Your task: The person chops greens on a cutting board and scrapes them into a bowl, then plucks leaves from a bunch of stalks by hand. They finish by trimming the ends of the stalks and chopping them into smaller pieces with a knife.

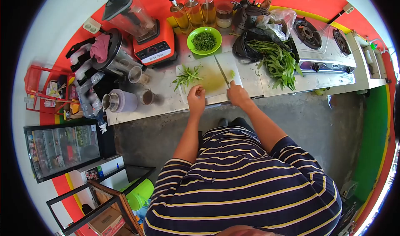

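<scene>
My right hand (pixel 238 94) is closed round the handle of a knife (pixel 221 70), whose long blade points away from me over the white cutting board (pixel 230 61). My left hand (pixel 197 97) is at the board's near edge with its fingers curled together; whatever they may hold is hidden. Just beyond it, a small pile of green leaves (pixel 187 76) lies on the board's left side. A small bit of chopped green (pixel 232 74) rests right of the blade. The middle of the board is stained yellow-green. Behind the board stands a lime-green bowl (pixel 191 46) of chopped greens.
A red blender (pixel 154 44), a cup (pixel 148 97) and a lilac container (pixel 125 101) stand to the left. Pump bottles (pixel 193 11) line the back. Rightward, leafy stems (pixel 280 65) spill from a black bag (pixel 245 48) beside a gas stove (pixel 327 48).
</scene>
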{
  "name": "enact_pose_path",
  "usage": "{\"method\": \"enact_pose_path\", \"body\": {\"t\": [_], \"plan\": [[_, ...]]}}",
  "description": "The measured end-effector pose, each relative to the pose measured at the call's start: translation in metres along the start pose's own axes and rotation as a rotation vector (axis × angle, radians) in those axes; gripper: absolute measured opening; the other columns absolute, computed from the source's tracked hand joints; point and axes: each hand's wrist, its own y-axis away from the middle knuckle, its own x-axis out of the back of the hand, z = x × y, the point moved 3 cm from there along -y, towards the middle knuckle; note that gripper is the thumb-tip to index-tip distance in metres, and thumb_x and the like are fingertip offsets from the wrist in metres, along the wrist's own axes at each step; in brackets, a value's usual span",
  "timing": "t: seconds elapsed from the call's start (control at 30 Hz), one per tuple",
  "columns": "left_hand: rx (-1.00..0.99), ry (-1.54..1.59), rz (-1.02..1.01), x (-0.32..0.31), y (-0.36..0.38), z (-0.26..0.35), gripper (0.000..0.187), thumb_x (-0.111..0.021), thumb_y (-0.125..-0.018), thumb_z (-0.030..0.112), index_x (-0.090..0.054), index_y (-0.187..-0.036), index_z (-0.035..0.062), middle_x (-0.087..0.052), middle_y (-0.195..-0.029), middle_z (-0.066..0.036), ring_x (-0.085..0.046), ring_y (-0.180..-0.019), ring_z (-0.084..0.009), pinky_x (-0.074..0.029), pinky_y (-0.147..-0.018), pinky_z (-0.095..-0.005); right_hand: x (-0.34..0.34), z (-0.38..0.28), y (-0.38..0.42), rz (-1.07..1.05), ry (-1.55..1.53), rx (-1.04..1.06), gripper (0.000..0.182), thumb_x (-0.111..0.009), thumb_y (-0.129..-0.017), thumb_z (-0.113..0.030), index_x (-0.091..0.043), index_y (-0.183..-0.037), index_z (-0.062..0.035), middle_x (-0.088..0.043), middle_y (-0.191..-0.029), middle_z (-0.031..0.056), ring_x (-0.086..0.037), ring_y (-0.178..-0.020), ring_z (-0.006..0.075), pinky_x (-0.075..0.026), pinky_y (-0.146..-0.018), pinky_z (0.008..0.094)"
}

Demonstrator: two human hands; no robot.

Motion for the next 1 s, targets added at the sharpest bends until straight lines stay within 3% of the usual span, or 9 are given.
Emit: {"method": "enact_pose_path", "body": {"t": [0.03, 0.07, 0.2, 0.27, 0.3, 0.4, 0.6, 0.77, 1.0], "plan": [[0.18, 0.107, 0.09, 0.005, 0.001, -0.004, 0.012, -0.074, -0.088, 0.006, -0.068, -0.096, -0.0005, -0.067, -0.088, -0.007, -0.061, -0.079, -0.0169, -0.051, -0.075, -0.0313, 0.011, 0.006, 0.002, 0.002, -0.01, 0.008, 0.032, -0.059, -0.097, -0.021, -0.051, -0.119, 0.0008, -0.07, -0.105, 0.0296, -0.069, -0.101, 0.0465, -0.056, -0.088, 0.0529], [0.184, 0.068, 0.1, 0.011, -0.002, -0.005, 0.015, -0.074, -0.09, 0.01, -0.067, -0.098, -0.0016, -0.066, -0.088, -0.005, -0.059, -0.075, -0.0117, -0.05, -0.071, -0.0281, 0.021, 0.012, 0.005, -0.028, -0.024, 0.057, 0.033, -0.06, -0.097, -0.024, -0.052, -0.118, 0.0001, -0.07, -0.103, 0.0305, -0.068, -0.099, 0.0477, -0.056, -0.087, 0.0536], [0.381, -0.074, -0.028, 0.016, -0.012, -0.005, 0.021, -0.074, -0.089, 0.007, -0.066, -0.106, -0.0024, -0.068, -0.092, -0.007, -0.061, -0.079, -0.0129, -0.051, -0.073, -0.0286, 0.034, 0.029, 0.011, -0.12, -0.047, 0.198, 0.035, -0.064, -0.096, -0.032, -0.058, -0.115, -0.0031, -0.069, -0.103, 0.0293, -0.066, -0.099, 0.0484, -0.053, -0.086, 0.0554], [0.537, 0.043, -0.113, 0.005, -0.016, -0.009, 0.03, -0.07, -0.09, 0.001, -0.063, -0.12, -0.0022, -0.073, -0.104, -0.011, -0.067, -0.092, -0.0147, -0.052, -0.081, -0.0284, 0.033, 0.032, 0.014, -0.19, -0.034, 0.251, 0.034, -0.065, -0.095, -0.033, -0.06, -0.114, -0.0054, -0.07, -0.106, 0.0247, -0.066, -0.102, 0.0458, -0.052, -0.087, 0.0551], [0.54, 0.039, -0.102, 0.002, -0.017, -0.006, 0.03, -0.07, -0.09, 0.001, -0.063, -0.12, -0.0022, -0.073, -0.104, -0.011, -0.067, -0.092, -0.0147, -0.052, -0.081, -0.0284, 0.033, 0.032, 0.014, -0.196, -0.034, 0.261, 0.034, -0.065, -0.095, -0.033, -0.06, -0.114, -0.0054, -0.07, -0.106, 0.0247, -0.066, -0.102, 0.0458, -0.052, -0.087, 0.0551], [0.392, 0.213, -0.275, -0.013, -0.02, 0.018, 0.045, -0.059, -0.092, -0.009, -0.057, -0.136, -0.0017, -0.07, -0.127, -0.017, -0.066, -0.116, -0.0208, -0.05, -0.099, -0.0303, 0.032, 0.033, 0.014, -0.241, -0.034, 0.275, 0.034, -0.065, -0.095, -0.033, -0.061, -0.116, -0.0062, -0.071, -0.106, 0.0239, -0.066, -0.102, 0.0452, -0.053, -0.087, 0.0541], [0.402, 0.099, -0.135, -0.003, -0.002, 0.012, 0.038, -0.064, -0.092, -0.003, -0.061, -0.129, -0.0001, -0.071, -0.12, -0.012, -0.066, -0.112, -0.0189, -0.052, -0.095, -0.0316, 0.04, 0.033, 0.017, -0.187, -0.072, 0.351, 0.036, -0.066, -0.095, -0.034, -0.062, -0.113, -0.0033, -0.07, -0.099, 0.0251, -0.066, -0.097, 0.046, -0.051, -0.084, 0.0536], [0.514, 0.029, -0.027, 0.006, 0.01, 0.004, 0.028, -0.067, -0.088, -0.001, -0.065, -0.116, 0.001, -0.073, -0.108, -0.01, -0.069, -0.096, -0.0185, -0.053, -0.088, -0.032, 0.031, 0.043, 0.014, -0.247, -0.041, 0.355, 0.041, -0.07, -0.092, -0.04, -0.068, -0.122, -0.0121, -0.072, -0.113, 0.0189, -0.067, -0.106, 0.0401, -0.053, -0.09, 0.0503], [0.521, 0.034, -0.044, 0.008, 0.015, 0.027, 0.025, -0.066, -0.086, -0.002, -0.067, -0.111, 0.0035, -0.072, -0.104, -0.008, -0.068, -0.092, -0.0181, -0.053, -0.086, -0.0326, 0.024, 0.065, 0.016, -0.226, -0.094, 0.248, 0.045, -0.072, -0.089, -0.043, -0.071, -0.118, -0.0083, -0.072, -0.115, 0.0191, -0.067, -0.108, 0.0391, -0.053, -0.092, 0.0484]]}}
